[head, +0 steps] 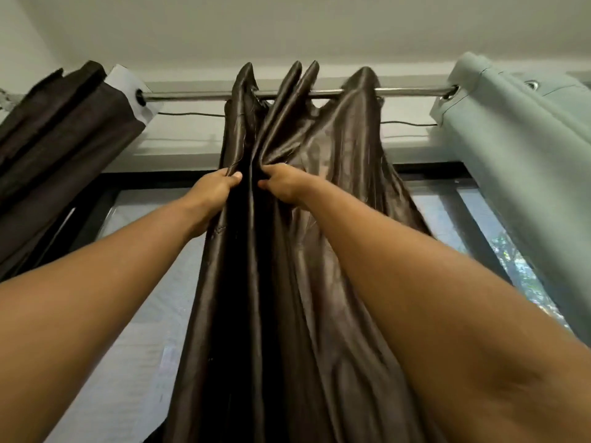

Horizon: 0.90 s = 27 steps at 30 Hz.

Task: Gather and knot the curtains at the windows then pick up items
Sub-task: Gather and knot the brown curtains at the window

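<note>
Folds of the brown satin curtain (pixel 287 251) hang from the middle of the rod (pixel 192 97), already bunched into a narrow column between the dark curtain (pixel 64 123) pushed to the left end and the pale green curtain (pixel 518 155) at the right. I hold it high, just below the rod, because drawing the pleats together there should make the whole length beneath fall into one rope that I can knot lower down; that knot is not yet made. My left hand (pixel 214 183) grips the curtain's left edge, fingers curled behind the cloth and thumb pressed on the front. My right hand (pixel 284 183) pinches a fold just beside it, fingers tucked into the fabric, a dark crease between the two hands. Both arms reach up and forward, nearly straight, forearms converging on the cloth in front of the window (pixel 153 282).
</note>
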Tool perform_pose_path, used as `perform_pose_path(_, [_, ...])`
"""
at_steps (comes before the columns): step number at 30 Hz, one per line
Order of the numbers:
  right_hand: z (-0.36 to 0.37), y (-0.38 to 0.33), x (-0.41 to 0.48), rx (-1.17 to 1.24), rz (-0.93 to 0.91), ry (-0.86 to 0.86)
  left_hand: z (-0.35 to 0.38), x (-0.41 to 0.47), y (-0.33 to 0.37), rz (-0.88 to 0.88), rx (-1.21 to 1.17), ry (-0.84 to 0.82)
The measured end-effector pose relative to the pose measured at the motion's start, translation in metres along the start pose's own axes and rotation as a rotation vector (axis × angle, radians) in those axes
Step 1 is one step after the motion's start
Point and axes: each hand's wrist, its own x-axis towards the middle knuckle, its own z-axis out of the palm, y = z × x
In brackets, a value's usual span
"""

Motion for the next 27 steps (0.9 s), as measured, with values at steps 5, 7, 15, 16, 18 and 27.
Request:
perform_pose_path(5, [-0.024,0.022,-0.020,0.035,0.041,0.075,0.010,-0.001,-0.009,0.047,-0.048,-0.057])
perform_pose_path(7, [-0.036,0.057,-0.027,0.007,0.086,0.519,0.014,-0.002,-0.008,0.050,-0.063,-0.088])
perform_pose_path(15, [-0.065,0.153,-0.059,0.759,0.608,0.309,0.023,0.009,-0.009,0.091,0.016,-0.083])
perform_pose_path(16, [-0.065,0.145,-0.057,0.787,0.521,0.295,0.022,0.010,-0.008,0.097,-0.009,-0.076])
perform_pose_path(18, [-0.063,0.122,-0.050,0.775,0.421,0.418,0.019,0.016,-0.011,0.098,-0.047,-0.052])
perform_pose_path(27, [-0.017,0.007,0.009,0.570,0.186,0.393,-0.012,0.009,0.001,0.046,-0.232,0.019])
